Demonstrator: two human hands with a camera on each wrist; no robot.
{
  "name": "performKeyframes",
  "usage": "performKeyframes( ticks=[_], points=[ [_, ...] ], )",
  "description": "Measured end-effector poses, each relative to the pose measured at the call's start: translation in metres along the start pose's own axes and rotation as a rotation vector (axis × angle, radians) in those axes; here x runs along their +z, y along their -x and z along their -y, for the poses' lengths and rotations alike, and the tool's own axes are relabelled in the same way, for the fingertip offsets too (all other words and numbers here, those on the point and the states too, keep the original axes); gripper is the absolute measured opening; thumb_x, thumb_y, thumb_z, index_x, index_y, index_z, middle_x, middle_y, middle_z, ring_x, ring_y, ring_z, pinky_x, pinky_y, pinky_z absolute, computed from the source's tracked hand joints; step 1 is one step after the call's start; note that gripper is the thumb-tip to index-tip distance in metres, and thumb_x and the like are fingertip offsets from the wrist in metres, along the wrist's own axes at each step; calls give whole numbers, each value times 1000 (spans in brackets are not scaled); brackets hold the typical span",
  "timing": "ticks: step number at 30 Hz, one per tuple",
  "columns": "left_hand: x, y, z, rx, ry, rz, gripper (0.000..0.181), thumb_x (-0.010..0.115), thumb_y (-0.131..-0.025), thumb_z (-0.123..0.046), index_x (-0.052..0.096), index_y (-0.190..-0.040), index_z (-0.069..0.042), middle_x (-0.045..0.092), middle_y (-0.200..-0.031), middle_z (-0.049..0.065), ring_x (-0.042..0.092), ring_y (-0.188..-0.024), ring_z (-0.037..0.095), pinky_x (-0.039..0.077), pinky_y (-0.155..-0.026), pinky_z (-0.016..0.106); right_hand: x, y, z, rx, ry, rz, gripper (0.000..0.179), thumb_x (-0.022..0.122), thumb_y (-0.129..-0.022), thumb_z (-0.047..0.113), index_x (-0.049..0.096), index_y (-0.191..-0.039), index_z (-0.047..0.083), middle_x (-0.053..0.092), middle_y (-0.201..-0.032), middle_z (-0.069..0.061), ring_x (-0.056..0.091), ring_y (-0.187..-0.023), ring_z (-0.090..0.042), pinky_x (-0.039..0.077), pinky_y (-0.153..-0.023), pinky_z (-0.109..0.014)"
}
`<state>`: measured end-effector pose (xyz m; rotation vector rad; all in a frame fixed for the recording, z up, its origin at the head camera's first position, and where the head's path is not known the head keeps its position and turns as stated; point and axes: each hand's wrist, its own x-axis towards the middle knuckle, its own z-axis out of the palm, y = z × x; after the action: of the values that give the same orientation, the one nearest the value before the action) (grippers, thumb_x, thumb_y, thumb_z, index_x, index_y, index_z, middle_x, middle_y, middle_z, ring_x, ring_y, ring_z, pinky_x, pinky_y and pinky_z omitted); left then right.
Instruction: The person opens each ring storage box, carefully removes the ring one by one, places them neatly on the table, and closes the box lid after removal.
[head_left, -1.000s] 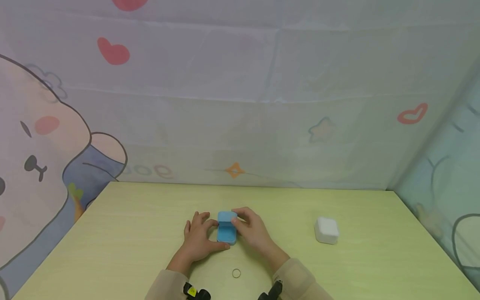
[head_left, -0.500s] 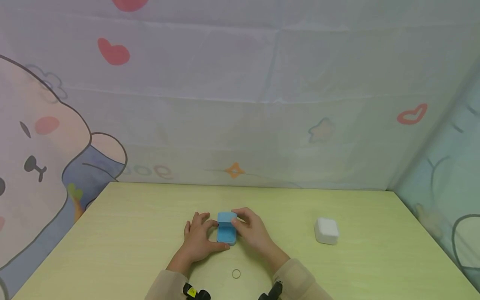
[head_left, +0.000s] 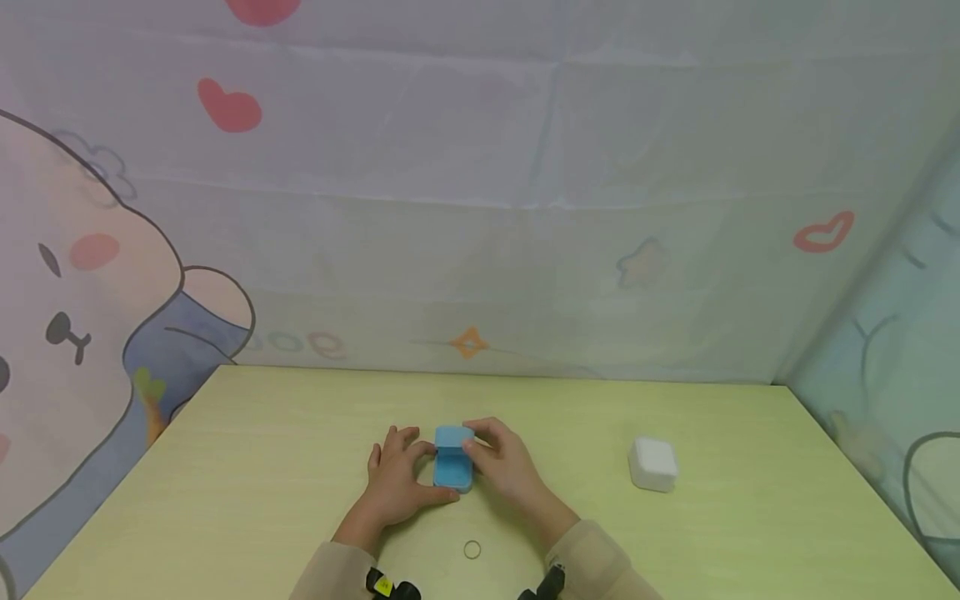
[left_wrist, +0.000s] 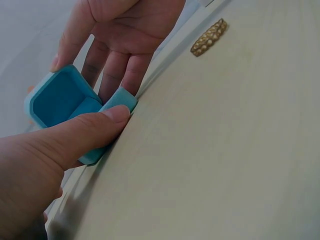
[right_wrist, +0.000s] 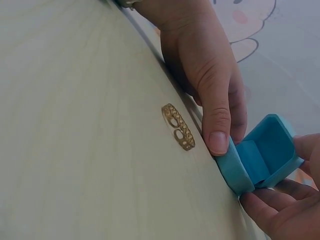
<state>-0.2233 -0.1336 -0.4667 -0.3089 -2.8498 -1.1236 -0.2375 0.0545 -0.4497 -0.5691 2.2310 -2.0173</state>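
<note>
A light blue ring box [head_left: 453,475] stands on the table with its lid raised, its inside facing the person. At its left my left hand [head_left: 397,485] grips the base, thumb across the front and index finger at the back. From the right, my right hand [head_left: 512,468] pinches the lid between thumb and fingers. In the left wrist view, the left thumb [left_wrist: 85,132] lies over the front wall of the box [left_wrist: 60,100]. A gold openwork ring [right_wrist: 185,131] lies on the table on the near side of the box, apart from both hands.
A small white box with rounded corners [head_left: 654,463] stands on the table [head_left: 750,517] to the right. Behind the table hangs a printed cloth [head_left: 525,167] with hearts and a cartoon animal. Black wrist cameras show at both sleeves.
</note>
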Motion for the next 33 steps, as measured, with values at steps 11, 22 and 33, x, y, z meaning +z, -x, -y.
performKeyframes(
  ticks=[11,22,33],
  points=[
    [-1,0,-1,-1,5,1,60,83,-66,-44,63,-110,-10,33,-145,24,6,-141,51,0,-109,66,0,1,0,-5,15,6,29,53,-97,11,53,-122,-4,45,-138,-30,51,-122,-44,52,-93,-39],
    [-1,1,-2,5,17,-1,58,83,-66,-43,63,-109,-9,33,-144,24,7,-141,51,0,-109,67,-1,3,2,-13,2,17,29,52,-97,11,51,-122,-5,43,-138,-31,51,-122,-43,51,-93,-40],
    [-1,0,-2,4,18,-2,58,83,-66,-43,63,-109,-9,33,-145,24,6,-141,51,0,-109,66,-1,0,-1,-24,25,18,27,53,-96,9,51,-119,-6,46,-137,-29,50,-122,-44,50,-96,-39]
  ],
)
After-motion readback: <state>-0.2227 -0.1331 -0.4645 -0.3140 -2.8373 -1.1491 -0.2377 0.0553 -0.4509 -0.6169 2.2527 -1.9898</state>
